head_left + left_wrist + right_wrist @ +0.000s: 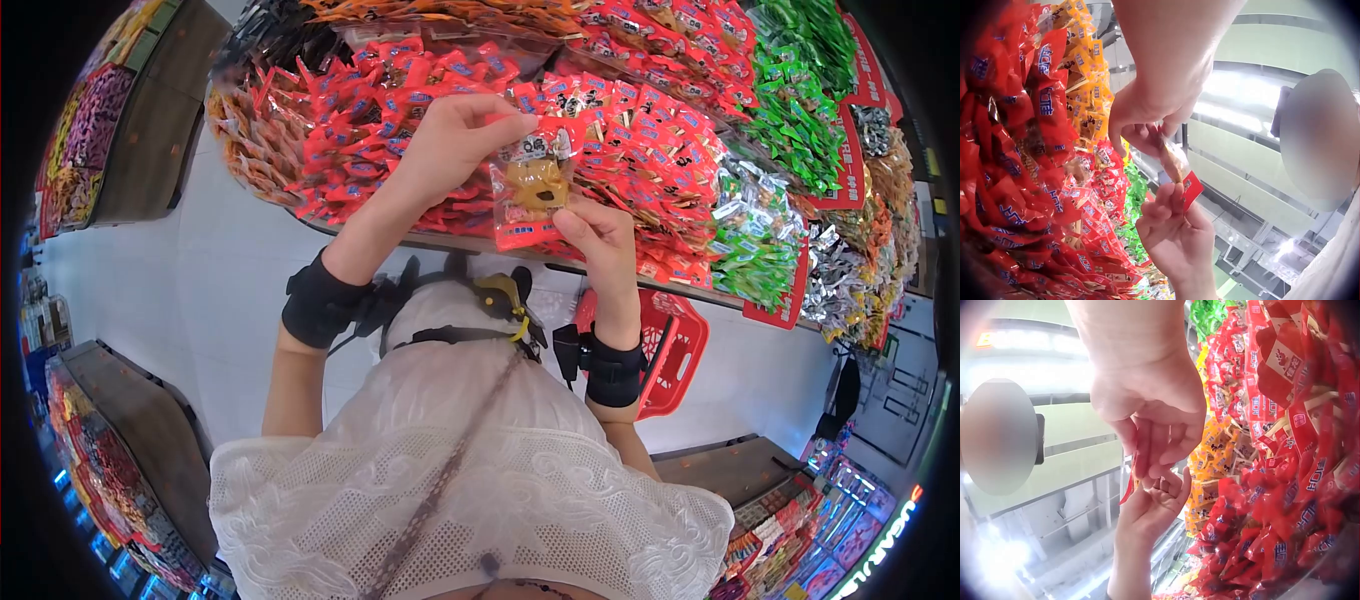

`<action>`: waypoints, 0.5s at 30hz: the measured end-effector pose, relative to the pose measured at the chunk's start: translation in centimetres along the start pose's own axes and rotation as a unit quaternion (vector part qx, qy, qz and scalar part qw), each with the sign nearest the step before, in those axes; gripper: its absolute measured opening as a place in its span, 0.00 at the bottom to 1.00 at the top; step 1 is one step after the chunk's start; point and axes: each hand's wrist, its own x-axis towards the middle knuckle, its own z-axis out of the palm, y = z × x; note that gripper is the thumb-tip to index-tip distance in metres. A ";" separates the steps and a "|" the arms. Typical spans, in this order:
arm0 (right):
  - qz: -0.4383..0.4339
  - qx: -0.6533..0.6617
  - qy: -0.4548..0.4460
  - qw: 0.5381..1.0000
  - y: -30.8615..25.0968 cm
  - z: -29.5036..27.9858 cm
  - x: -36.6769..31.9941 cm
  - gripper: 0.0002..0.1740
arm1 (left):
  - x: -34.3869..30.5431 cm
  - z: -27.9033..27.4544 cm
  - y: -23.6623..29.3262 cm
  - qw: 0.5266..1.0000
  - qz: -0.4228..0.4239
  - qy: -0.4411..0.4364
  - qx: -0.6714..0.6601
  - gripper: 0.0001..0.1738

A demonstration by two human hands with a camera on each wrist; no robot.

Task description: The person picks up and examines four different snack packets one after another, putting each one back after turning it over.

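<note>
Held up over the heaped display is a small snack packet (537,186), clear in the middle with red ends and a yellowish-brown piece inside. My left hand (450,145) pinches its upper end between thumb and finger. Lower down, at the packet's right side, my right hand (603,238) grips it with the thumb on the front. In the left wrist view the packet (1175,164) is seen nearly edge-on, stretched between both hands. The right wrist view shows a red strip of the packet (1129,484) beside the right hand's fingers (1159,440).
Red packets (340,130) pile up behind the hands, with green packets (795,100) to the right and orange ones (1088,81) further back. A red shopping basket (680,350) sits below the display at my right. Another display stand (140,140) stands across the aisle at left.
</note>
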 end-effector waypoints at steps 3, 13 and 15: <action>-0.003 0.019 0.013 1.000 -0.6 0.7 -0.1 0.13 | -0.2 0.2 0.5 1.000 0.005 -0.013 -0.006 0.06; -0.029 0.016 -0.023 0.999 -0.8 0.2 -0.5 0.13 | -0.5 0.5 0.9 0.999 0.001 -0.024 -0.027 0.06; -0.025 0.014 0.003 1.000 -0.5 0.2 -0.6 0.13 | -0.4 0.7 0.8 0.999 0.011 -0.025 -0.023 0.07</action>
